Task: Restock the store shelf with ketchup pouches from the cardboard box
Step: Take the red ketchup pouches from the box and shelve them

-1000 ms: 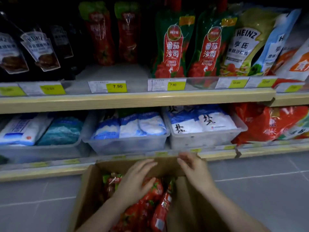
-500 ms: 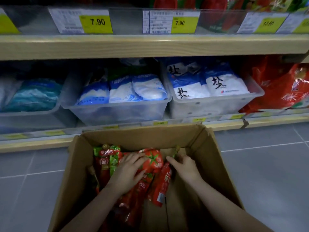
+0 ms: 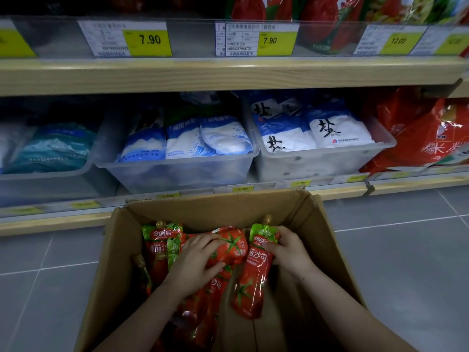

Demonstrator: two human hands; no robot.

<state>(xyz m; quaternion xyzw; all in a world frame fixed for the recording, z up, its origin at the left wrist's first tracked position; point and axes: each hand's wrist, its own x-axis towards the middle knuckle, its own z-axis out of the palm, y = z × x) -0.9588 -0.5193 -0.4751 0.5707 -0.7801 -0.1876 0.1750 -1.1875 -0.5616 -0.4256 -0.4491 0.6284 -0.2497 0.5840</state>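
Observation:
An open cardboard box (image 3: 327, 232) stands on the floor in front of the shelf, with several red and green ketchup pouches inside. My left hand (image 3: 195, 262) grips a pouch with a tomato picture (image 3: 229, 246) lying on the pile. My right hand (image 3: 289, 250) holds another ketchup pouch (image 3: 253, 275) by its upper part, spout up, near the box's middle. More pouches (image 3: 158, 246) lie at the left inside the box. The upper shelf (image 3: 228, 74) carries price tags reading 7.90, and red pouches (image 3: 256, 8) stand above it at the right.
Clear plastic bins (image 3: 177, 171) with blue and white salt bags fill the lower shelf. Red bags (image 3: 426, 138) lie at the lower shelf's right end. Grey floor tiles (image 3: 406, 250) surround the box. The upper shelf's left part looks dark behind its tags.
My head has tilted down from the shelf to the box. Both hands went down into the box; the left closed on a tomato-picture pouch and the right lifted one upright.

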